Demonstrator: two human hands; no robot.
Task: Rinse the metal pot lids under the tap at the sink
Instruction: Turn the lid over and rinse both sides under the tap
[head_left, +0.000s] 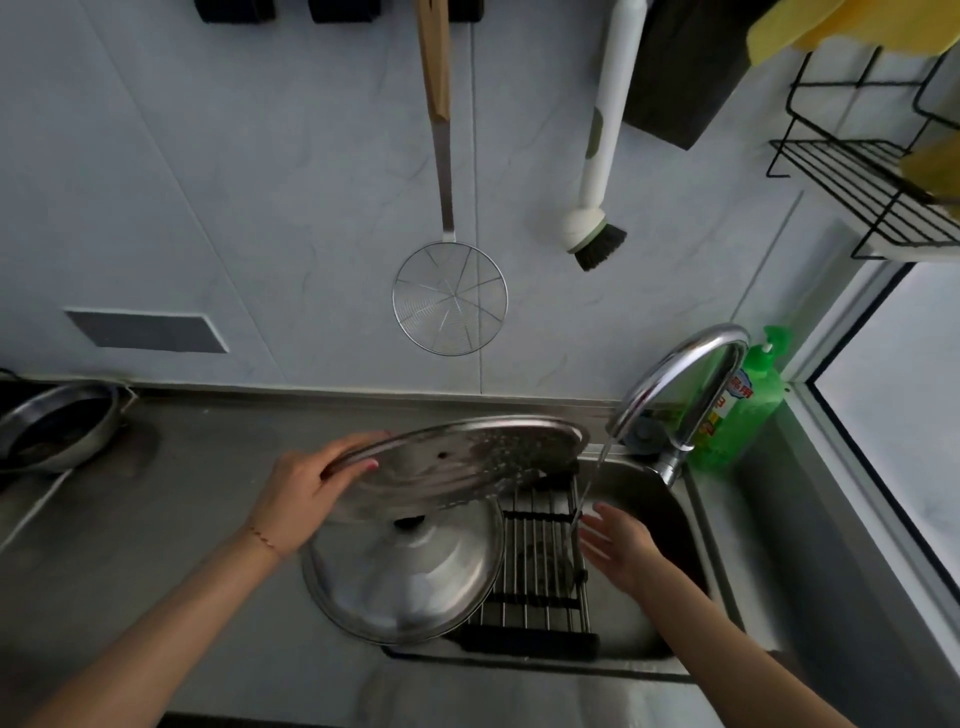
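My left hand (301, 493) grips the left rim of a large metal pot lid (457, 462), held tilted above the sink with its wet underside towards me. A second metal lid (410, 577) with a dark knob lies dome-up below it, partly on the rack. The chrome tap (680, 384) runs a thin stream of water. My right hand (618, 545) is open under that stream, over the sink basin (675, 514), holding nothing.
A roll-up drying rack (540, 566) spans the sink's left part. A green dish soap bottle (748, 405) stands behind the tap. A metal pot (57, 426) sits far left on the counter. A wire skimmer (449, 296) and a dish brush (597, 228) hang on the wall.
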